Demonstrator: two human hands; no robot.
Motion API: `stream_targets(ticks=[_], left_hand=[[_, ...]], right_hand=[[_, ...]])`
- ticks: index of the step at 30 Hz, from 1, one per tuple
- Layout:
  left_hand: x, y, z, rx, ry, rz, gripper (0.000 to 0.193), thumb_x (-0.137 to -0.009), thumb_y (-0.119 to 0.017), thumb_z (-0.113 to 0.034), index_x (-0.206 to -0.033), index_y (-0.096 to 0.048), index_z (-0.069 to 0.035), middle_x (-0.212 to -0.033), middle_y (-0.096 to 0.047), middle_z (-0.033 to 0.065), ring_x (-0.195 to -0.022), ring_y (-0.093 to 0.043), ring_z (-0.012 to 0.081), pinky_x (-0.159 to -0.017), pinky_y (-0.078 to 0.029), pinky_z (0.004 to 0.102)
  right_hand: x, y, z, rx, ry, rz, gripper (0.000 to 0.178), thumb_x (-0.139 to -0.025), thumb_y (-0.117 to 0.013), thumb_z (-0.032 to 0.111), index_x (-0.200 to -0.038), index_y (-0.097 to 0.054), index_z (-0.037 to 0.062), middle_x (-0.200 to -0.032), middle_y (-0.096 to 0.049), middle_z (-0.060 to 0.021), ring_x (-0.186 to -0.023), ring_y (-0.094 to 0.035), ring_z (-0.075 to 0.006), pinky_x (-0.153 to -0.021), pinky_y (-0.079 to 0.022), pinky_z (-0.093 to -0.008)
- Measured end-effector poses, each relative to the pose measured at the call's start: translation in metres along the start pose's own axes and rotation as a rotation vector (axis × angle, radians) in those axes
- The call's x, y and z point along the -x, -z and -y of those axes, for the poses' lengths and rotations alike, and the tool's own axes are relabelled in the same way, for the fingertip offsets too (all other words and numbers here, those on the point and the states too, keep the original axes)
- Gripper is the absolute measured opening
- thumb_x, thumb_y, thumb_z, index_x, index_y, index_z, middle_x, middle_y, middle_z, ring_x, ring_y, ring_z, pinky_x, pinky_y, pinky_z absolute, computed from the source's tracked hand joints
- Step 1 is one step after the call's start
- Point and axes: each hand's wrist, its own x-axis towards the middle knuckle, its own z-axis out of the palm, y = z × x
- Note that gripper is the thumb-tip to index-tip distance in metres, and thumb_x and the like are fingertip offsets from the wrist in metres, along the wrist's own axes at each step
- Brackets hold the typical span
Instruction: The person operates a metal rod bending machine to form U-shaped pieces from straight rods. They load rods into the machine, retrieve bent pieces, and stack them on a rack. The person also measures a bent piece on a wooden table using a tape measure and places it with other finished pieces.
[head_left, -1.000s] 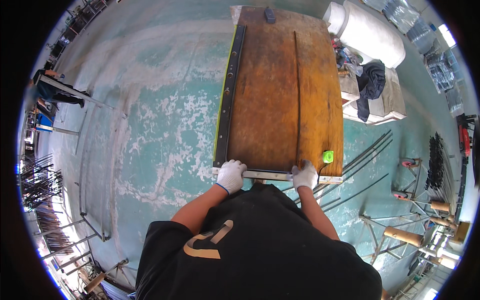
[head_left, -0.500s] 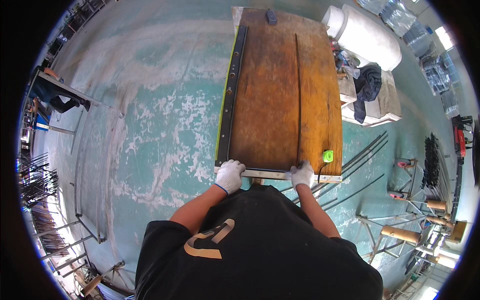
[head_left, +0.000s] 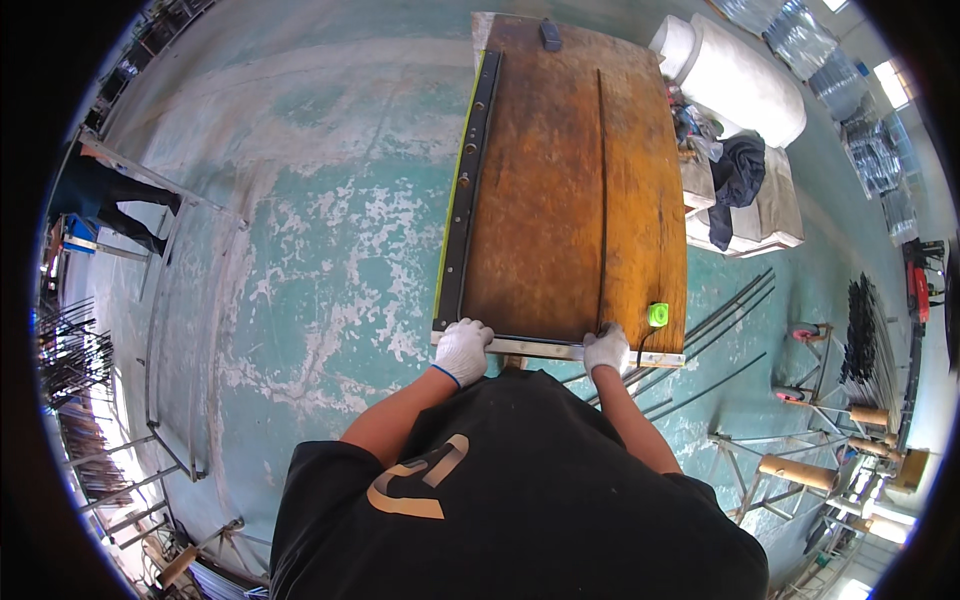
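Legs of another person [head_left: 125,190] show at the far left, but the dark rim of the view cuts off the rest. Next comes a long black bar [head_left: 461,205] with holes, laid along the left edge of the brown wooden table [head_left: 535,200] — maybe so its straight side lines things up. The left hand [head_left: 463,350], in a white glove, is at the table's near left corner, fingers bent and close together over the edge. A thin dark strip [head_left: 540,341] runs along the near edge between the hands, so they seem set wide to keep both its ends steady. A dark line-like rod [head_left: 603,200] goes up the table, and the right hand [head_left: 607,348] is at its near end, fingers bent too. Just right of that hand sits a green tape measure [head_left: 657,315], perhaps put there to be in easy reach. Both thumbs are hard to see, so I cannot tell if either hand pinches the strip. The right glove hides one spot — whether strip and rod join there, I cannot tell.
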Motion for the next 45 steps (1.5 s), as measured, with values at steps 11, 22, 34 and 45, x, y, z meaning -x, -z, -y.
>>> stream_targets(ticks=[11, 22, 34, 45], left_hand=[[-0.006, 0.002, 0.008, 0.211, -0.011, -0.056, 0.015, -0.092, -0.068, -0.011, -0.101, -0.081, -0.01, -0.11, -0.079, 0.0125, -0.118, -0.071, 0.0379, -0.102, -0.058, 0.0514], [-0.004, 0.008, 0.009, 0.747, 0.358, -0.156, 0.019, -0.096, -0.068, -0.006, -0.109, -0.081, -0.002, -0.105, -0.083, 0.0134, -0.102, -0.08, 0.0254, -0.095, -0.062, 0.0386], [-0.019, 0.028, -0.003, 0.408, 0.105, -0.312, 0.015, -0.096, -0.07, -0.007, -0.107, -0.08, -0.007, -0.109, -0.079, 0.016, -0.108, -0.076, 0.0377, -0.097, -0.061, 0.047], [-0.056, 0.006, -0.031, 0.046, -0.179, -0.075, 0.02, -0.093, -0.07, -0.011, -0.11, -0.081, -0.008, -0.114, -0.079, 0.0124, -0.117, -0.072, 0.0374, -0.103, -0.055, 0.053]], right_hand=[[-0.049, 0.004, -0.03, -1.364, -0.49, 0.281, 0.019, -0.077, -0.058, -0.005, -0.09, -0.067, 0.0058, -0.084, -0.068, -0.0122, -0.067, -0.059, -0.0277, -0.058, -0.049, -0.0385], [0.043, 0.189, 0.128, -0.919, 0.618, -0.16, 0.027, -0.081, -0.053, -0.014, -0.103, -0.059, 0.0007, -0.077, -0.055, -0.0074, -0.065, -0.061, -0.0261, -0.061, -0.05, -0.0353], [0.023, 0.007, 0.102, -0.083, 0.897, 0.219, 0.04, -0.093, -0.083, 0.026, -0.127, -0.075, 0.0076, -0.13, -0.074, -0.0188, -0.122, -0.07, -0.0424, -0.108, -0.056, -0.0558], [-0.036, 0.001, -0.003, 0.004, -0.062, 0.152, 0.063, -0.093, -0.083, 0.021, -0.15, -0.062, 0.0058, -0.146, -0.065, -0.0262, -0.135, -0.065, -0.0467, -0.115, -0.054, -0.0534]])
